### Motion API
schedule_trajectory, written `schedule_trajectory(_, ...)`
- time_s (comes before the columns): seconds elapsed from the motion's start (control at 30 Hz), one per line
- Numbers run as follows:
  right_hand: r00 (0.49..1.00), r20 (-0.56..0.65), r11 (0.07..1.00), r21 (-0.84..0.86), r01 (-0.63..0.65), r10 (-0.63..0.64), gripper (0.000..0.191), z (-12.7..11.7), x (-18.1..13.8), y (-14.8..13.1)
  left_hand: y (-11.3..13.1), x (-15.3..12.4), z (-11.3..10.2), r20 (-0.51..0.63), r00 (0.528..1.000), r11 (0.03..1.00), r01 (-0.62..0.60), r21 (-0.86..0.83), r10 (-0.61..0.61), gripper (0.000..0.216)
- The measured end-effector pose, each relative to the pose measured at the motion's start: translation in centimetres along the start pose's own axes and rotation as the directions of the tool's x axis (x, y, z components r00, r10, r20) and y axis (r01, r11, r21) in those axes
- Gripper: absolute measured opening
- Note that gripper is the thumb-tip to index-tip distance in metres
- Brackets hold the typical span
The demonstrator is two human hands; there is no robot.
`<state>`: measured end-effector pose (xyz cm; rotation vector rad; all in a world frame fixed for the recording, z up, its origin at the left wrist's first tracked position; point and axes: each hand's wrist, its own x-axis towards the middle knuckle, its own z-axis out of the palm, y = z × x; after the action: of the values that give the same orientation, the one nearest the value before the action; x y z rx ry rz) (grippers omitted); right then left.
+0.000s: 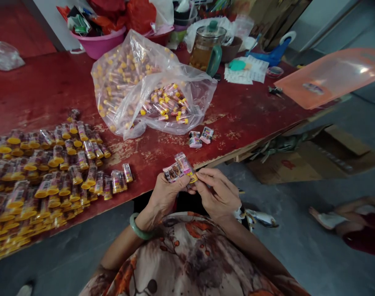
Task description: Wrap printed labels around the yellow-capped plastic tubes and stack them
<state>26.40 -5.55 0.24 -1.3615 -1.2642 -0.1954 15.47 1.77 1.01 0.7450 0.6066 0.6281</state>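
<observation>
My left hand [170, 190] is closed on a small stack of printed labels [173, 172] and on a small tube [185, 165] with a printed wrap and a yellow end. The fingers of my right hand [217, 190] pinch the yellow end of the same tube. Two more bundles of printed labels [195, 139] lie on the red table just beyond my hands. Farther back, a clear plastic bag [125, 88] lies open, full of small yellow-capped tubes [167, 102]. To the left stand and lie many wrapped tubes [59, 154] in a dense pile.
The worn red table [236, 111] has its near edge just beyond my hands. At the back are a pink basin [102, 43], a glass teapot [207, 47] and a blue tape dispenser [273, 53]. An orange plastic sheet [335, 76] overhangs the right end. Cardboard [295, 162] and another person's leg [344, 220] are below.
</observation>
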Motion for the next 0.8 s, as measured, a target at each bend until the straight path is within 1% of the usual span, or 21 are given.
schedule_trajectory(0.1, 1.000, 0.009, 1.000, -0.018, 0.005, -0.005, 0.028, 0.0, 0.2, 0.2, 0.0, 0.2, 0.2, -0.012, 1.000, 1.000, 0.021, 0.003, -0.021, 0.031)
schedule_trajectory(0.23, 0.999, 0.032, 1.000, 0.004, 0.000, 0.000, 0.032, 0.1, 0.0, 0.3, 0.1, 0.1, 0.0, -0.029, 0.999, 0.999, 0.036, 0.004, -0.036, 0.033)
schedule_trajectory(0.3, 0.997, 0.063, 0.999, 0.018, -0.039, 0.037, 0.033, -0.1, -0.2, 0.4, 0.2, 0.0, -0.2, -0.023, 0.999, 0.999, 0.040, -0.003, -0.040, 0.035)
schedule_trajectory(0.37, 0.985, 0.140, 0.994, 0.041, -0.106, 0.099, 0.031, -0.4, -0.3, 0.7, 0.5, -0.2, -0.5, -0.013, 0.999, 0.999, 0.035, 0.004, -0.035, 0.037)
schedule_trajectory(0.43, 0.950, 0.241, 0.970, 0.092, -0.224, 0.197, 0.027, -0.5, -0.1, 1.2, 0.9, -0.3, -1.1, -0.021, 1.000, 0.999, 0.012, 0.050, -0.011, 0.040)
schedule_trajectory(0.5, 0.892, 0.323, 0.917, 0.138, -0.375, 0.316, 0.025, -0.1, 0.5, 1.5, 1.3, -0.5, -1.9, -0.043, 0.999, 0.991, -0.020, 0.131, 0.026, 0.042)
schedule_trajectory(0.57, 0.833, 0.394, 0.868, 0.145, -0.474, 0.389, 0.029, 0.8, 1.2, 1.3, 1.6, -0.9, -2.9, -0.076, 0.994, 0.976, -0.062, 0.207, 0.079, 0.042)
schedule_trajectory(0.63, 0.799, 0.461, 0.866, 0.118, -0.486, 0.386, 0.032, 2.2, 1.9, 0.6, 1.8, -1.4, -4.0, -0.110, 0.983, 0.958, -0.117, 0.262, 0.150, 0.041)
schedule_trajectory(0.7, 0.775, 0.516, 0.880, 0.081, -0.469, 0.365, 0.029, 3.8, 2.5, -0.3, 1.9, -1.9, -5.1, -0.136, 0.966, 0.941, -0.174, 0.291, 0.221, 0.039)
schedule_trajectory(0.77, 0.749, 0.552, 0.872, 0.078, -0.484, 0.367, 0.022, 5.6, 3.0, -1.2, 2.3, -2.6, -6.1, -0.148, 0.960, 0.944, -0.192, 0.269, 0.237, 0.037)
schedule_trajectory(0.8, 0.737, 0.566, 0.855, 0.104, -0.509, 0.370, 0.020, 6.6, 3.3, -1.6, 2.5, -3.0, -6.6, -0.160, 0.960, 0.953, -0.190, 0.236, 0.230, 0.037)
